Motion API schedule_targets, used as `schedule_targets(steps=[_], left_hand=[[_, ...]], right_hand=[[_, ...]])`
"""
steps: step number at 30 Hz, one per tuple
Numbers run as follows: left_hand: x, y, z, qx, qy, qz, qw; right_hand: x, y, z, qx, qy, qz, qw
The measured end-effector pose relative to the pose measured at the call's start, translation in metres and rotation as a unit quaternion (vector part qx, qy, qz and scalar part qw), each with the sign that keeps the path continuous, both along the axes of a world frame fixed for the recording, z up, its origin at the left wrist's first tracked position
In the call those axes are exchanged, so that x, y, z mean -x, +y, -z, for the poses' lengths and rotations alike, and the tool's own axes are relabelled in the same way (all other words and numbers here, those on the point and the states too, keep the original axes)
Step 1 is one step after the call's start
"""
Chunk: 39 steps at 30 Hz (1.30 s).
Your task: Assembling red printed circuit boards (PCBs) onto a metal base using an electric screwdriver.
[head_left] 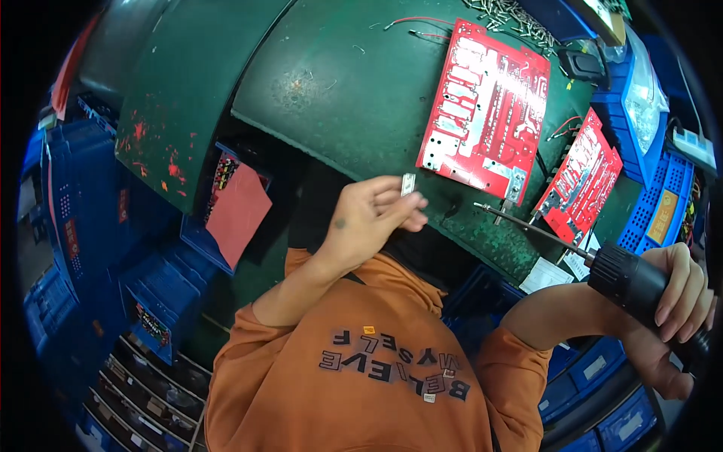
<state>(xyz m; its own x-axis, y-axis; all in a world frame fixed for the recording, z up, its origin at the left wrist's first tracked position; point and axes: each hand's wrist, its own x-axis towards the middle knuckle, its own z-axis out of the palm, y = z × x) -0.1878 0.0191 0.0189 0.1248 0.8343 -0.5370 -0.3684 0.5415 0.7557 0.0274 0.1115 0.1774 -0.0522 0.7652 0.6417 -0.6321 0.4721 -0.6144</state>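
My left hand [374, 215] is raised over the table's front edge and pinches a small silver metal part [408, 183] between thumb and fingers. My right hand [674, 305] grips a black electric screwdriver [629, 280] at the lower right; its long thin bit [527, 224] points left toward the near corner of a large red circuit board [486, 109]. A second red circuit board [580, 177] lies to the right of the first, just above the bit. My orange sleeves and shirt fill the bottom of the view.
The green table mat [354, 83] holds loose red wires [418, 22] and a pile of small metal screws [512, 15] at the far edge. Blue plastic bins [648, 113] stand at the right. Blue crates [75, 226] with boards are stacked on the floor at the left.
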Motion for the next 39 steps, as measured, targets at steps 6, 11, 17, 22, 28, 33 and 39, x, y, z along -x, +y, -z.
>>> schedule_targets(steps=[6,11,17,22,28,33,39], left_hand=[[-0.013,0.022,0.008,-0.055,-0.065,-0.031,0.996],[-0.015,0.025,0.008,-0.047,-0.048,-0.027,0.997],[-0.034,0.024,0.002,-0.059,-0.06,-0.043,0.996],[-0.047,0.016,0.007,-0.051,-0.068,-0.093,0.992],[-0.046,0.016,0.006,-0.041,-0.066,-0.104,0.992],[-0.044,0.015,0.005,-0.026,-0.071,-0.102,0.992],[-0.044,0.016,0.005,-0.02,-0.077,-0.105,0.991]], right_hand=[[-0.007,0.003,-0.004,-0.011,-0.033,-0.013,0.999],[0.015,0.001,0.003,0.01,0.018,0.013,1.0],[0.015,0.006,0.004,0.015,0.002,0.017,1.0],[0.012,0.015,0.01,0.003,0.027,0.009,1.0],[0.027,0.013,0.013,0.02,-0.043,-0.002,0.999],[0.028,0.017,0.016,0.007,-0.07,-0.001,0.998],[0.032,0.022,0.02,0.005,-0.103,-0.037,0.994]])
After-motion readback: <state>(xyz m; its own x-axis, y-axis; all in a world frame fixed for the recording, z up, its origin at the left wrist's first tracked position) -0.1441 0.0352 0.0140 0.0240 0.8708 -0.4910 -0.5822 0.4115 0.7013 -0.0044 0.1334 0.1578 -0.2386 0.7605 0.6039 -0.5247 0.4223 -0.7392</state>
